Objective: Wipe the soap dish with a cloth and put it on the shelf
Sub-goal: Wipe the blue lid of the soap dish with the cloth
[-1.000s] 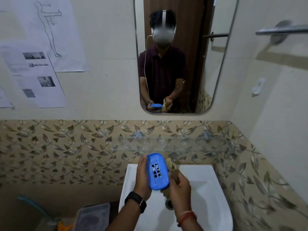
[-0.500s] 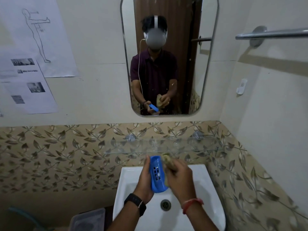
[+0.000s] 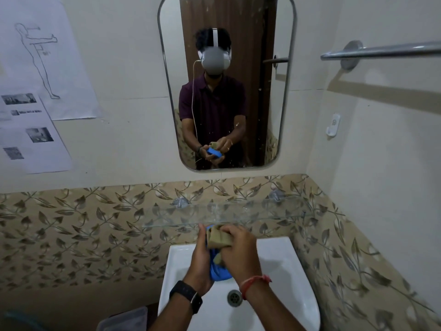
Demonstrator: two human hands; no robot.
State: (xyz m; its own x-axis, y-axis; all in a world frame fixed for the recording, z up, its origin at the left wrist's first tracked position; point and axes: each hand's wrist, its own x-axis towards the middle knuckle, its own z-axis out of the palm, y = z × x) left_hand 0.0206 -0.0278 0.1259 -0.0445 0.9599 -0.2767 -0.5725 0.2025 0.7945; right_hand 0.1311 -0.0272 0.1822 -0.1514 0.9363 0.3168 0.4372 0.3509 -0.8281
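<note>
Over the white ceramic sink (image 3: pixel 286 271), just short of the clear glass wall shelf (image 3: pixel 262 211), the left hand (image 3: pixel 202 263) grips the blue plastic soap dish (image 3: pixel 220 273) while the right hand (image 3: pixel 238 252), fingers curled, rubs a bunched tan cloth (image 3: pixel 218 237) on it, so wiping looks underway and shelving is not yet done.

No text can be read. The printed sheet (image 3: pixel 31 132) on the left wall carries small photographs and lines of print too blurred to make out. The drawing sheet (image 3: pixel 47 56) above it bears only an outlined figure.
</note>
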